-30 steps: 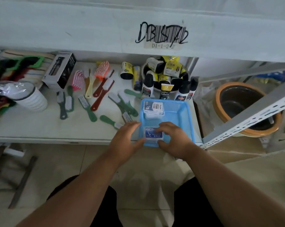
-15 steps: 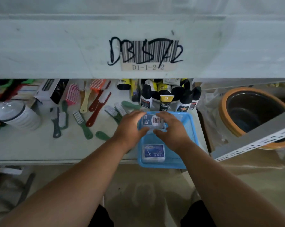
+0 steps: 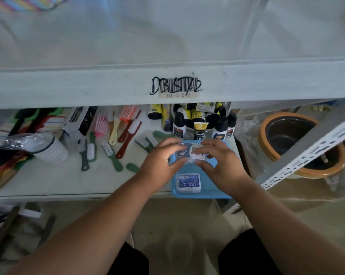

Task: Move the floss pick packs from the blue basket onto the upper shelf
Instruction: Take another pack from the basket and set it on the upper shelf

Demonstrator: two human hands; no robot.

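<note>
A blue basket (image 3: 209, 192) sits at the front right of the lower shelf. Both hands hold floss pick packs (image 3: 189, 153) just above its far end: my left hand (image 3: 160, 164) grips them from the left, my right hand (image 3: 221, 163) from the right. How many packs are in that grip is unclear. One more floss pick pack (image 3: 188, 182) lies flat in the near part of the basket. The upper shelf (image 3: 167, 36) spreads pale and broad above, behind a front rail with a barcode label (image 3: 177, 90).
Brushes (image 3: 126, 135) lie scattered on the lower shelf to the left of the basket. Bottles and tubes (image 3: 199, 124) stand right behind it. A wrapped white roll (image 3: 48, 147) lies at the left. A brown pot (image 3: 298, 143) sits to the right behind a slanted metal bracket (image 3: 306, 153).
Both hands left the near pack, reached to the far end of the basket, took hold of the packs there and lifted them slightly. My view tilted up toward the upper shelf.
</note>
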